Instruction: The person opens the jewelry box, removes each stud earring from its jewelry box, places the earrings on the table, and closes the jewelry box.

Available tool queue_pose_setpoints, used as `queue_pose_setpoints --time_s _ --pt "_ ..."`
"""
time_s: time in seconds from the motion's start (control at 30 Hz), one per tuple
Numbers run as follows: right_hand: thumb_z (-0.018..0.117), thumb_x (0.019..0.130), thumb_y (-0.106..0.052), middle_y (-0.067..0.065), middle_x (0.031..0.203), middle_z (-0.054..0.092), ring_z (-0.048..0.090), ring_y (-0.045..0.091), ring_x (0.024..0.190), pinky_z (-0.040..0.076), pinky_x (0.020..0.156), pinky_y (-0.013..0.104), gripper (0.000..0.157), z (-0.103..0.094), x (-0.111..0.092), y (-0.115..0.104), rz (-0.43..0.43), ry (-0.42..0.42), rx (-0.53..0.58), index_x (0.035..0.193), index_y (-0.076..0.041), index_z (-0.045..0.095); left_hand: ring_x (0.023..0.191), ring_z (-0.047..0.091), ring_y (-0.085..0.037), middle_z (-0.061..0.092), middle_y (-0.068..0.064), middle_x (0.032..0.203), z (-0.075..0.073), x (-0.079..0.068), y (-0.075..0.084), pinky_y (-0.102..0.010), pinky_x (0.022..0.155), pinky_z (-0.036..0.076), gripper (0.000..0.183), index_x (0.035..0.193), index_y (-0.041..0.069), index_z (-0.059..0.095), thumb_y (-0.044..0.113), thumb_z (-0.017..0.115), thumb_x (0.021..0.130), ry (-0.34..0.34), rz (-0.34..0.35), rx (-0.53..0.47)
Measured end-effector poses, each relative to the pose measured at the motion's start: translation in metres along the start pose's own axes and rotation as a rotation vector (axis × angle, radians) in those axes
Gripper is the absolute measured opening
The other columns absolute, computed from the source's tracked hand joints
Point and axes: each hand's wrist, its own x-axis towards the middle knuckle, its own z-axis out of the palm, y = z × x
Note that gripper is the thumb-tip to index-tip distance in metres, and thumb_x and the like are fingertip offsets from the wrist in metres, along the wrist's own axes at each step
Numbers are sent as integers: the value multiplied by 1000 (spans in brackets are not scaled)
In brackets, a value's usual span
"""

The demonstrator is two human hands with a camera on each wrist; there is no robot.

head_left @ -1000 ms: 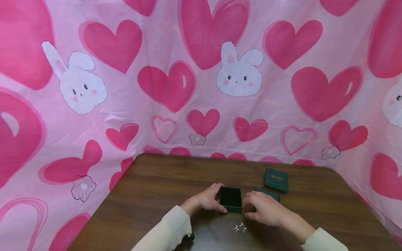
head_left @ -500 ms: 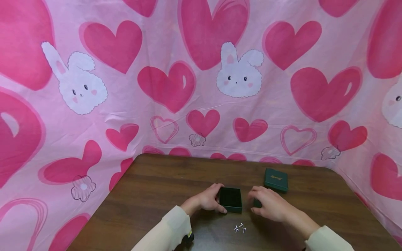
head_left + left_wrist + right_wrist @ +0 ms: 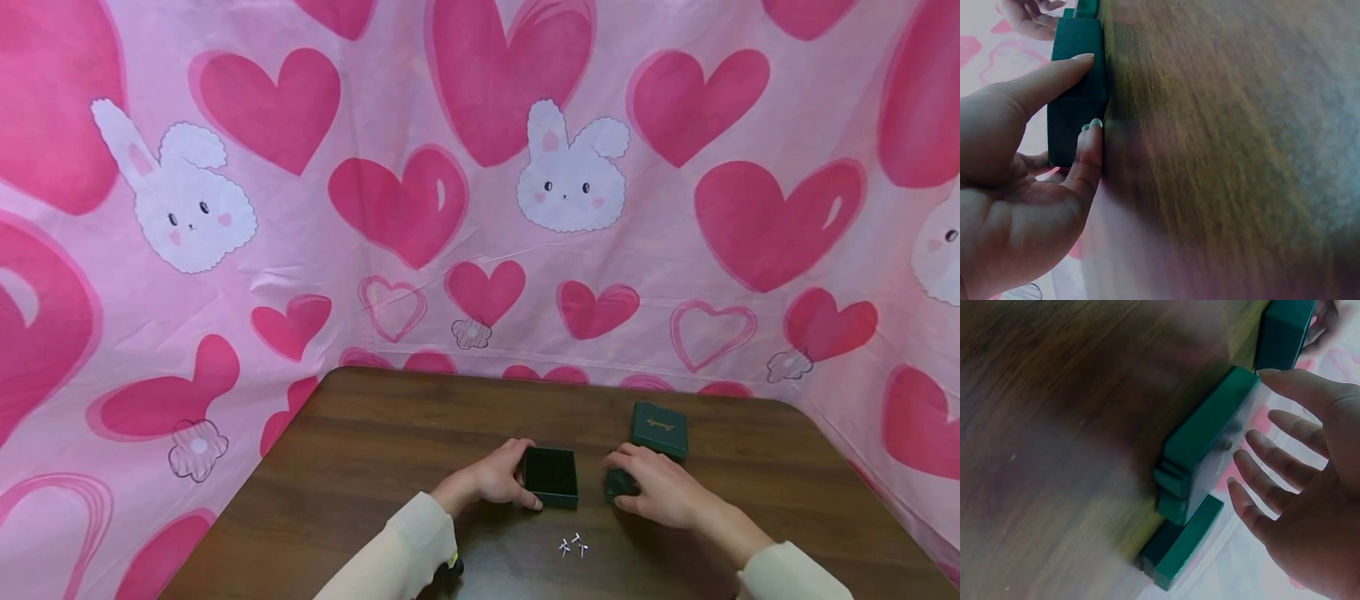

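In the head view, my left hand (image 3: 498, 473) grips the left side of an uncovered dark green box (image 3: 551, 479) standing on the table. The left wrist view shows its thumb along one wall of the box (image 3: 1075, 81) and the fingers at the corner. To the right, my right hand (image 3: 656, 485) is over a thick, flat dark green piece (image 3: 621, 483), partly hidden by it. In the right wrist view the fingers are loosely spread above this green piece (image 3: 1210, 419), which has a small dark round spot, with the thumb tip near its corner.
A green box lid (image 3: 660, 429) with gold lettering lies behind the right hand. Several small silvery white pieces (image 3: 573, 546) lie in front of the box. A dark object (image 3: 450, 568) shows beside the left sleeve. Heart-patterned pink cloth (image 3: 480, 233) hangs around the wooden table (image 3: 420, 417).
My right hand has moved rightward, away from the box, to the flat green piece, which lies slightly nearer the box than a second ago. My left hand has stayed on the box.
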Motion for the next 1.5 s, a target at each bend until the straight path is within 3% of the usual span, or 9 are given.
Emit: queue_pose_setpoints --time_s 0.27,0.6,1.07,1.5 --pt "88 79 -33 4 121 62 59 28 111 49 94 60 53 1 -3 14 80 15 -4 122 -10 68 89 51 -18 47 -4 117 -1 -1 -1 -29 77 45 72 135 8 48 9 89 77 -6 5 -3" --pt "90 72 -49 16 133 58 54 40 120 42 96 69 85 4 -5 23 141 13 -18 137 -4 59 92 51 -17 47 -2 119 -1 1 -2 -29 82 45 75 139 10 47 14 89 78 -5 -17 14" --pt "88 75 -50 17 134 58 55 41 121 50 88 66 86 8 -2 31 164 -18 14 140 -6 55 90 51 -16 47 -2 118 0 0 -1 -28 78 46 74 139 10 47 13 89 78 -2 -17 18" --pt "86 76 -52 13 135 58 55 37 122 50 91 64 83 -2 5 12 136 29 11 140 -9 57 87 51 -15 47 -1 115 1 2 -3 -27 77 46 72 135 12 49 12 90 77 1 -14 19"
